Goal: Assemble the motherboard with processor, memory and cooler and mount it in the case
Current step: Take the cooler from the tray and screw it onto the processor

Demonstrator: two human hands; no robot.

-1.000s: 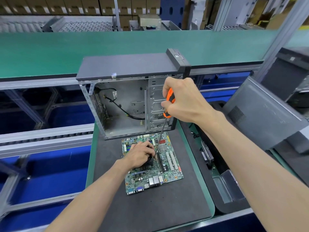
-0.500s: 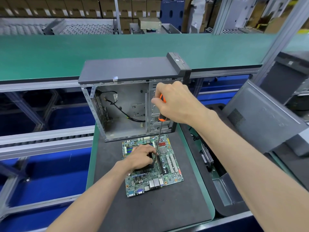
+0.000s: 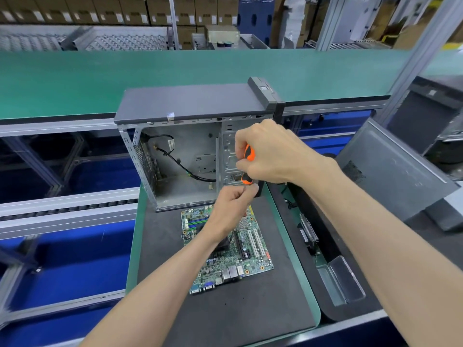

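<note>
While a second ago our left hand [image 3: 231, 204] rested on the cooler and the screwdriver [image 3: 248, 164] tip stood down beside it, both have now come up off the motherboard [image 3: 253, 256]. Our right hand [image 3: 269, 152] grips the orange-and-black handle, fingers wrapped round it, in front of the open case [image 3: 180, 151]. Left hand now pinches at the shaft just below the handle, fingers curled together; the shaft itself is mostly hidden, so we cannot tell if the tip carries a screw.

We judge this as a screw on the cooler finished, or the tool being reset for the next one; mounting in the case not yet started.

Motherboard lies flat on the dark mat [image 3: 225, 319] of the desk, just near of the case, green, with white slots at right and ports on the near edge. Cooler [image 3: 221, 245] sits mid-board, dark finned block, largely covered by our left forearm. Case stands side open towards us, interior bare except a black cable [image 3: 185, 169], board tray unoccupied.
</note>
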